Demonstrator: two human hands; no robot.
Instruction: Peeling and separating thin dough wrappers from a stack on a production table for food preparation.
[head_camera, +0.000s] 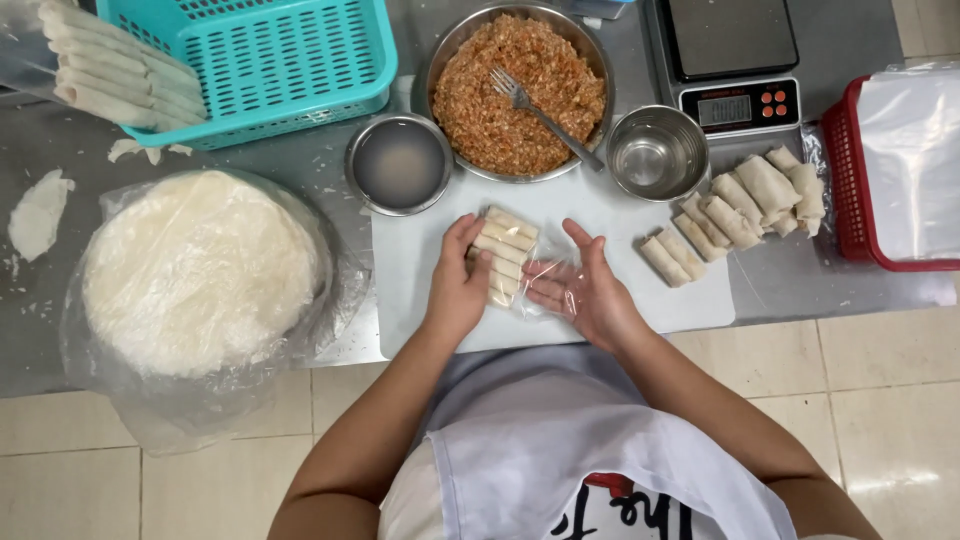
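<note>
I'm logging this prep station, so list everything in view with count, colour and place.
Rolls in wrap: one stack, pale, on board between both hands.
Board: one, white, centre.
Loose rolls: about ten, pale, right of board.
Filling bowl: one, steel, orange-brown mince, top centre.
Fork: one, silver, in filling.
Small bowls: two, steel, one with cloudy liquid, one empty.
Scale: one, black, top right.
Wrapper stack: one, white, in plastic, left.
Teal basket: one, top left.
Red basket: one, far right.
Left hand: on stack.
Right hand: holding wrap.
</note>
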